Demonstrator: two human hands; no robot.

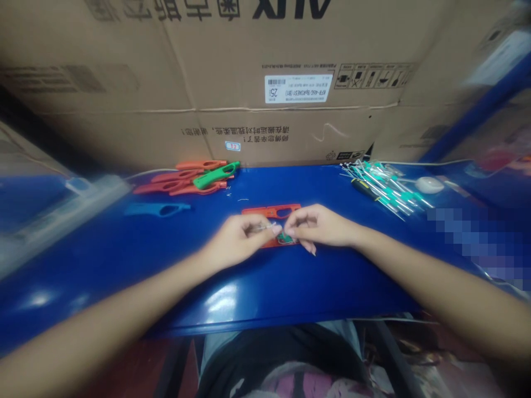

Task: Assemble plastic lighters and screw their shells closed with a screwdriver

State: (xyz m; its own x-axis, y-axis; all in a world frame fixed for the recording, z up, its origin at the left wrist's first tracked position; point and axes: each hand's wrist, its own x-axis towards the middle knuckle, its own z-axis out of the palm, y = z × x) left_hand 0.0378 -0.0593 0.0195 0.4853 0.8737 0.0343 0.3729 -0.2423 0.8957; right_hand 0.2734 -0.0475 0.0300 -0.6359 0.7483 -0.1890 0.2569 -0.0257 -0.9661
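An orange long-lighter-shaped shell half (pixel 259 211) lies on the blue table, just beyond my hands. A second orange shell piece (pixel 270 244) is under my fingertips, mostly covered. My left hand (pixel 236 239) is closed, pinching a thin silvery piece (pixel 267 225) between thumb and finger. My right hand (pixel 326 225) is closed too, its fingertips pressed together over a small green part (pixel 285 239) with thin wire about it. What the right fingertips hold is hidden. The two hands nearly touch.
Orange and red shells (pixel 178 179) with a green shell (pixel 216 174) on top are piled at the back left; a blue shell (pixel 160 209) lies before them. Metal rods with green parts (pixel 390 188) and a screwdriver (pixel 365 189) lie back right. A cardboard wall (pixel 232 83) stands behind.
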